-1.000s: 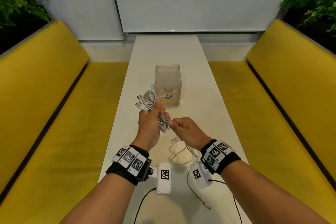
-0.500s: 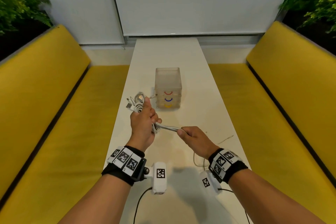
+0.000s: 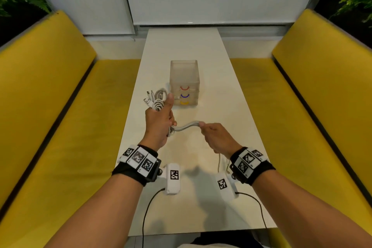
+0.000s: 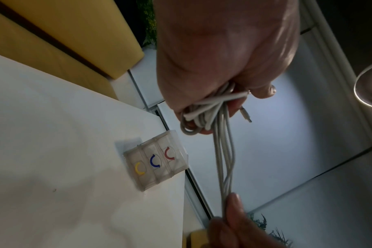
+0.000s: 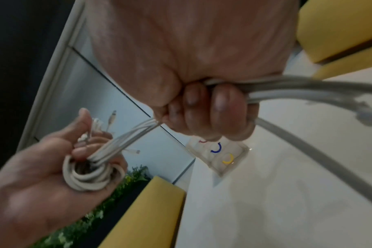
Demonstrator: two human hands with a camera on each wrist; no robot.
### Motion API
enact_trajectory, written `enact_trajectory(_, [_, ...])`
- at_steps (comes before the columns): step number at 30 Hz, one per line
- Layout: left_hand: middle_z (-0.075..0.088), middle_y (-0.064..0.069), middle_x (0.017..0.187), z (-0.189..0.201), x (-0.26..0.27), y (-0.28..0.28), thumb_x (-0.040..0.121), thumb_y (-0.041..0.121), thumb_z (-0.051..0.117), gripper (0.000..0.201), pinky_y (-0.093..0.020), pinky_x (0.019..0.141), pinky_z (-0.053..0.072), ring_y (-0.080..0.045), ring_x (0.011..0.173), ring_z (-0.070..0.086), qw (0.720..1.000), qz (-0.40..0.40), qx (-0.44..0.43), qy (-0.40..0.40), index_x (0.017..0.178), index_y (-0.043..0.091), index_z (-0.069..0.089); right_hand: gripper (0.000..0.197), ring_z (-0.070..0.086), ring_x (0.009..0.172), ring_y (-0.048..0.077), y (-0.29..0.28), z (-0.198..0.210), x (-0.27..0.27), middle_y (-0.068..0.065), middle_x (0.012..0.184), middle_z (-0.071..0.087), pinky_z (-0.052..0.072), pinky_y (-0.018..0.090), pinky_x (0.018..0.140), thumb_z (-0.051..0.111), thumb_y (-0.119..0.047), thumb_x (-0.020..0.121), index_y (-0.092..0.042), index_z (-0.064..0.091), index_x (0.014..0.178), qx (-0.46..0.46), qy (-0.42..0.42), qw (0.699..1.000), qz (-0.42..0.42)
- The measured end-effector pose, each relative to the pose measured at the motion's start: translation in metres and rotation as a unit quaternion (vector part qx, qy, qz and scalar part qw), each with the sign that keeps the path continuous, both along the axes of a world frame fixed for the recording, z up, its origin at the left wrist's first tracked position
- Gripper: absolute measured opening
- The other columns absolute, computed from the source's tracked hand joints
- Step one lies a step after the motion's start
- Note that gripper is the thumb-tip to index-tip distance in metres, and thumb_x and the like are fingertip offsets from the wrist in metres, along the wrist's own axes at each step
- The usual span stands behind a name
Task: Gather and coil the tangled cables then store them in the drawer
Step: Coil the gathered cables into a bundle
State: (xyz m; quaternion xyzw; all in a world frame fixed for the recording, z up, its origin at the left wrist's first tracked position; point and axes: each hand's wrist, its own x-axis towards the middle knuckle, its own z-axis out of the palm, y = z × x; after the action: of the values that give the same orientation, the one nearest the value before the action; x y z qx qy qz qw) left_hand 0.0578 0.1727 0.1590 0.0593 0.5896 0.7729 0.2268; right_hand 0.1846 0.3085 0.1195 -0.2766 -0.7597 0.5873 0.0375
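White table (image 3: 231, 106) runs between two yellow benches (image 3: 50, 96), plants in the far corners. My left hand (image 3: 159, 125) is held above the table with its fingers curled round a coil of white cables (image 5: 89, 176), plug ends sticking out past the thumb. My right hand (image 3: 216, 137) grips the same bundle further along, fingers (image 5: 223, 104) closed tight on the strands; a short stretch of cable spans between the hands, loose tails drop below my right wrist. Clear drawer box (image 3: 184, 83) with red, blue and yellow handles sits just beyond my left hand, all drawers look closed.
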Motion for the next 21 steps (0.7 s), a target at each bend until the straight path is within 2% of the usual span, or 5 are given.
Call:
enact_trajectory(4, [0.038, 0.001, 0.049, -0.002, 0.007, 0.0, 0.082, 0.056, 0.074, 0.051, -0.028, 0.049, 0.031, -0.014, 0.041, 0.036, 0.999, -0.014, -0.044, 0.012, 0.062, 0.02, 0.044, 0.041, 0.014, 0.044, 0.01, -0.006, 0.015, -0.009, -0.004, 0.056, 0.022, 0.014, 0.017, 0.044, 0.038, -0.046, 0.105, -0.023, 0.037, 0.071, -0.086, 0.006, 0.994, -0.071])
enact_trajectory(12, [0.049, 0.0, 0.052, -0.005, 0.012, 0.002, 0.089, 0.048, 0.074, 0.044, -0.022, 0.038, 0.034, -0.013, 0.042, 0.046, 0.994, 0.001, -0.091, 0.06, 0.066, 0.018, 0.053, 0.035, 0.018, 0.04, 0.009, -0.023, 0.047, -0.03, -0.006, 0.054, 0.026, 0.016, 0.018, 0.042, 0.033, -0.035, 0.106, -0.02, 0.042, 0.075, -0.154, 0.041, 0.977, -0.142])
enact_trajectory(15, [0.05, 0.0, 0.054, -0.008, 0.011, 0.001, 0.091, 0.047, 0.073, 0.04, -0.022, 0.04, 0.035, -0.013, 0.044, 0.046, 0.993, -0.006, -0.099, 0.057, 0.069, 0.018, 0.055, 0.02, 0.022, 0.043, 0.011, -0.026, 0.06, -0.034, -0.004, 0.057, 0.032, 0.015, 0.025, 0.046, 0.035, -0.021, 0.097, -0.015, 0.05, 0.086, -0.214, 0.043, 0.963, -0.156])
enact_trajectory(17, [0.049, 0.0, 0.053, -0.01, 0.012, 0.001, 0.089, 0.049, 0.074, 0.041, -0.022, 0.041, 0.035, -0.013, 0.044, 0.045, 0.993, -0.013, -0.106, 0.058, 0.068, 0.019, 0.053, 0.021, 0.022, 0.045, 0.012, -0.028, 0.067, -0.037, -0.004, 0.057, 0.034, 0.015, 0.026, 0.047, 0.035, -0.017, 0.093, -0.012, 0.054, 0.089, -0.239, 0.059, 0.958, -0.15])
enact_trajectory(21, [0.045, 0.0, 0.054, -0.007, 0.017, 0.003, 0.074, 0.065, 0.075, 0.051, -0.024, 0.043, 0.034, -0.014, 0.045, 0.041, 0.993, -0.027, -0.098, 0.057, 0.063, 0.02, 0.052, 0.022, 0.022, 0.044, 0.011, -0.034, 0.074, -0.041, -0.002, 0.058, 0.031, 0.016, 0.022, 0.044, 0.034, -0.013, 0.095, -0.012, 0.054, 0.087, -0.159, 0.06, 0.98, -0.103])
